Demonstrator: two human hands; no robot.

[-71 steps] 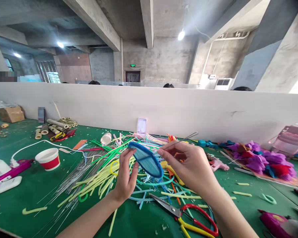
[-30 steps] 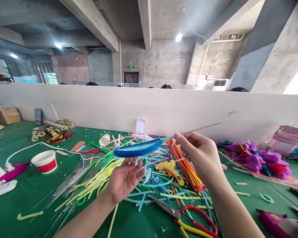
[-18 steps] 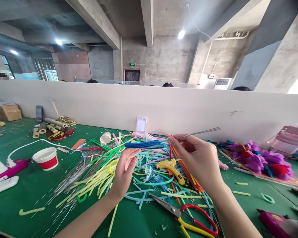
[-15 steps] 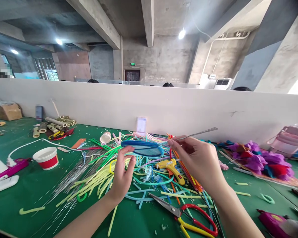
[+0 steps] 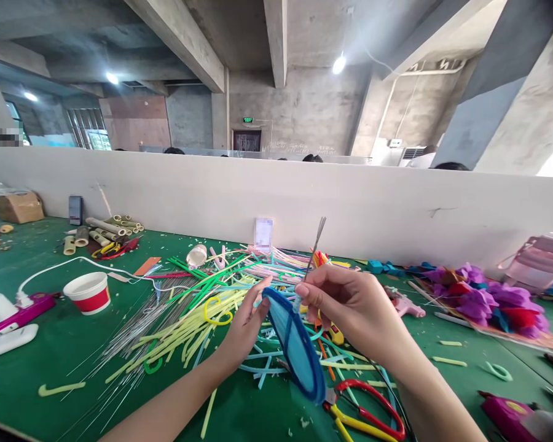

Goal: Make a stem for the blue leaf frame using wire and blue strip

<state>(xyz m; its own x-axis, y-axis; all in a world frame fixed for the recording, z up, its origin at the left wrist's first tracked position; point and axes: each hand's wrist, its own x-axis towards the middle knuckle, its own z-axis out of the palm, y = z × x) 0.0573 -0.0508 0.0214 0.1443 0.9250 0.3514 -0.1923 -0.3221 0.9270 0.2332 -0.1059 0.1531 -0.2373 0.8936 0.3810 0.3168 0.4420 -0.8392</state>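
A blue oval frame [image 5: 303, 362] with a pale blue see-through mesh inside hangs tilted between my hands, its lower end towards me. My left hand [image 5: 242, 322] pinches its upper left edge between thumb and fingers. My right hand [image 5: 350, 304] is closed on the thin wire stem [image 5: 315, 245] where it joins the frame; the bare wires point up. Beneath lie pale yellow fuzzy strips [image 5: 184, 337] and several other coloured ones. Scissors [image 5: 368, 408] with red and yellow handles lie just right of the frame, their blades mostly hidden. A yellow glue gun [image 5: 335, 335] is largely covered by my right hand.
Loose metal wires [image 5: 129, 344] spread to the left, near a red-and-white paper cup [image 5: 87, 293] and a magenta power strip [image 5: 37, 307]. Bamboo pieces [image 5: 105, 230] lie farther back. Purple petals [image 5: 477, 294] are at right. A white partition [image 5: 373, 209] borders the green table.
The blue frame has swung from nearly level to steeply tilted, its free end now towards me. The wire stem turned upward. My left hand moved from beside the frame onto its edge.
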